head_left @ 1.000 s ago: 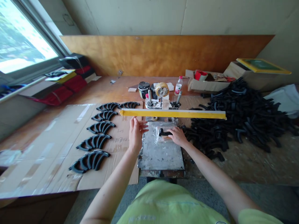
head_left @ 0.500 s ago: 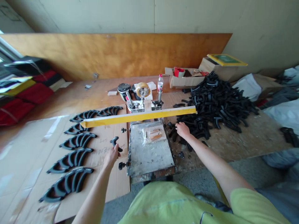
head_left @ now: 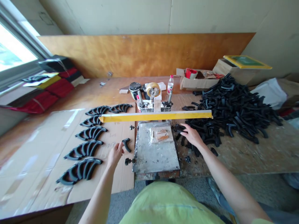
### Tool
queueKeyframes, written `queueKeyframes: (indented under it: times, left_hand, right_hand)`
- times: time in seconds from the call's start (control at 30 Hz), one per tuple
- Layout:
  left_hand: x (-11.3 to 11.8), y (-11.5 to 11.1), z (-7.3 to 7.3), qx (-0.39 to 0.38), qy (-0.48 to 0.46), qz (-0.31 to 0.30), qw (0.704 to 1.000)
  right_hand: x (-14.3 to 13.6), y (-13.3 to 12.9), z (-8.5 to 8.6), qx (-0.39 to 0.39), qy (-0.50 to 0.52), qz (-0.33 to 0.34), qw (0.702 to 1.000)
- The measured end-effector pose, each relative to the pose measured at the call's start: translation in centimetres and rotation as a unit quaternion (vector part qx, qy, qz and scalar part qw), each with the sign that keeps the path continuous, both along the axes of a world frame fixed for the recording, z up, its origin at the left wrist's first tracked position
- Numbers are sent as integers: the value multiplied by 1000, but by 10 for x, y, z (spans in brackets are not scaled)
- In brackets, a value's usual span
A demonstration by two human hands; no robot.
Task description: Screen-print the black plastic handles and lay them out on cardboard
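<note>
My left hand (head_left: 116,154) is over the cardboard sheet (head_left: 116,183), its fingers slightly apart. Just right of its fingertips lies a single curved black plastic handle (head_left: 126,145), seen in full. Whether the fingertips still touch it is hard to tell. My right hand (head_left: 193,136) reaches to the near left edge of a big heap of black curved handles (head_left: 233,109), thumb and forefinger spread with nothing between them. Between my hands is the flat metal plate (head_left: 156,158) of a printing jig, with a small taped block (head_left: 161,135) on it.
A yellow-edged screen frame (head_left: 156,117) spans above the plate. Rows of black handles (head_left: 80,171) lie fanned out on the cardboard at left. Behind stand a tape roll (head_left: 153,89), a bottle (head_left: 170,84) and an open carton (head_left: 198,83). Black knobs (head_left: 129,161) jut from the jig.
My left hand has let go of the black handle, which now rests on the cardboard. My right hand's fingers have spread near the heap. The view has swung left.
</note>
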State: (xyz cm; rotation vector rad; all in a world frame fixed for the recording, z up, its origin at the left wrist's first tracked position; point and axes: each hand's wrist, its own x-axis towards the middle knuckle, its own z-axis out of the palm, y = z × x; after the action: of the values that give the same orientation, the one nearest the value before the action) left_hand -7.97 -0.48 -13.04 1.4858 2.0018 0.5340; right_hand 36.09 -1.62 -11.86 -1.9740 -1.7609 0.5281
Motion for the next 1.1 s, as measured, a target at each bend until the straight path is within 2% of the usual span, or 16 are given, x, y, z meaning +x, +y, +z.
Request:
queueKeyframes:
  times: [0.07,0.13,0.23,0.3,0.4,0.5,0.57,0.63,0.7,0.77,0.83,0.93,1.0,1.1]
  left_hand:
    - [20,8,26,76,-151,15,985]
    - [42,19,59,156,-246,4,957]
    - [70,33,105,253,-337,-5,907]
    - [82,38,128,287,-367,-10,885]
    - [91,37,147,292,-353,-20,889]
    - [92,23,153,271,-321,-20,908]
    - [88,7,150,243,-323,-15,915]
    - [79,-11,139,185,-337,-18,923]
    - [69,-27,117,104,-344,-22,933]
    - [61,-39,86,38,-344,-25,938]
    - [56,-45,52,6,-349,-28,937]
    - [56,-46,10,-2,-343,-18,939]
    - [57,-45,-6,-3,-327,-1,945]
    - [56,-44,-17,-9,-317,8,949]
  right_hand:
    - [-35,8,-8,67,21,92,993]
    - [-68,20,-20,116,22,152,981]
    - [-99,31,-37,148,-1,195,970]
    - [-108,32,-43,155,-38,218,963]
    - [-113,27,-41,172,-99,228,953]
    - [-106,20,-32,209,-156,222,939]
    - [-88,19,-23,221,-179,186,940]
    - [-61,23,-13,220,-190,131,948]
    - [-37,34,0,225,-181,72,955]
    - [-30,50,13,240,-142,39,959]
    - [-43,69,25,254,-94,48,961]
    - [-84,97,38,234,-87,131,959]
    - [-108,110,40,172,-118,169,963]
    - [-125,110,35,78,-173,185,964]
